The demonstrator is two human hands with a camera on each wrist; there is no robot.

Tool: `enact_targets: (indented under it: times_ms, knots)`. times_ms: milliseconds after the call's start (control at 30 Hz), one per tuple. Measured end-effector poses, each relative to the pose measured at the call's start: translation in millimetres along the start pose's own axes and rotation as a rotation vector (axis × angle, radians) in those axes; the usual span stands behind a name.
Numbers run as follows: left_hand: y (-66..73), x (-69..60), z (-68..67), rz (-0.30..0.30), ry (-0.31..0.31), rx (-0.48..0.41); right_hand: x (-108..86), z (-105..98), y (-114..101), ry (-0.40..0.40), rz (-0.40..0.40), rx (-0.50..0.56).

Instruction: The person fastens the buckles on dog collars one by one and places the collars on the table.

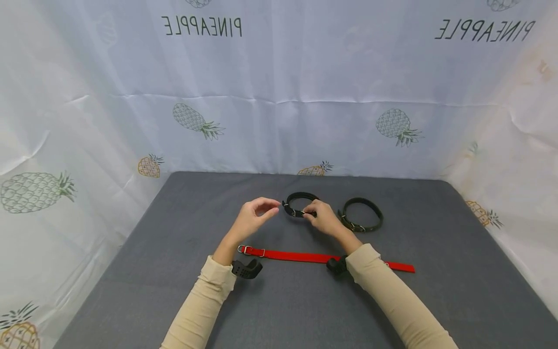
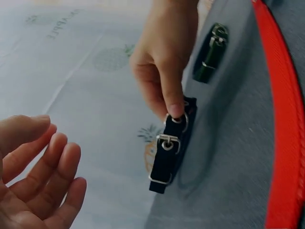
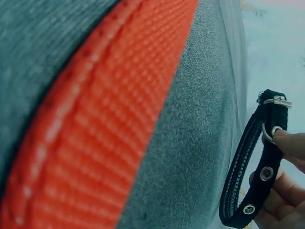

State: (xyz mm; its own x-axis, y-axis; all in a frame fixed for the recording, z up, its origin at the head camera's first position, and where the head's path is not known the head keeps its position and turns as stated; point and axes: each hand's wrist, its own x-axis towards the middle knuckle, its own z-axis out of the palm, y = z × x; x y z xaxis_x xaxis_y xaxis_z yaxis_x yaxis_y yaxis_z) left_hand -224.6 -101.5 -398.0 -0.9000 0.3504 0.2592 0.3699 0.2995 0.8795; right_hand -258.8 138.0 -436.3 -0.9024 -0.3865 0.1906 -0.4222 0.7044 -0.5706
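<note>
Collar (image 2: 163, 160) sits as a black buckled loop toward the far side of the grey table (image 1: 174, 232), its longer span running left-right, buckle (image 2: 168, 138) facing the person. Forearms (image 1: 196, 303) reach forward, angled inward. The right hand (image 1: 325, 219) pinches the band; the left hand (image 1: 249, 217), loosely curved, thumb apart, holds nothing just beside it.

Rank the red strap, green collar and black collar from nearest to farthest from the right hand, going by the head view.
1. Black collar: held in the right hand, mostly to its left.
2. Green collar: just to its right.
3. Red strap: below it in the view.
</note>
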Motion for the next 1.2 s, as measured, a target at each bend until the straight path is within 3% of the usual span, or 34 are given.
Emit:
enact_targets:
  times_ms: [400,600,833,1033,1200]
  knots:
    - [-17.0,-13.3,-6.0,-0.019,-0.001,0.052,4.1,8,-3,-0.081,0.015,-0.062]
    - [-19.3,-16.4,-8.7,-0.011,-0.023,0.075,4.9,11,-5,-0.1,0.018,-0.074]
    - [-19.5,-16.4,-10.3,-0.041,-0.029,0.073,5.8,13,-8,-0.11,0.042,-0.089]
    - [-21.5,-16.3,-9.6,-0.022,-0.028,0.101,6.0,14,-9,-0.118,0.051,-0.091]
    - [-22.8,-18.4,-11.9,0.017,-0.037,0.139,2.6,11,-9,-0.107,0.075,-0.034]
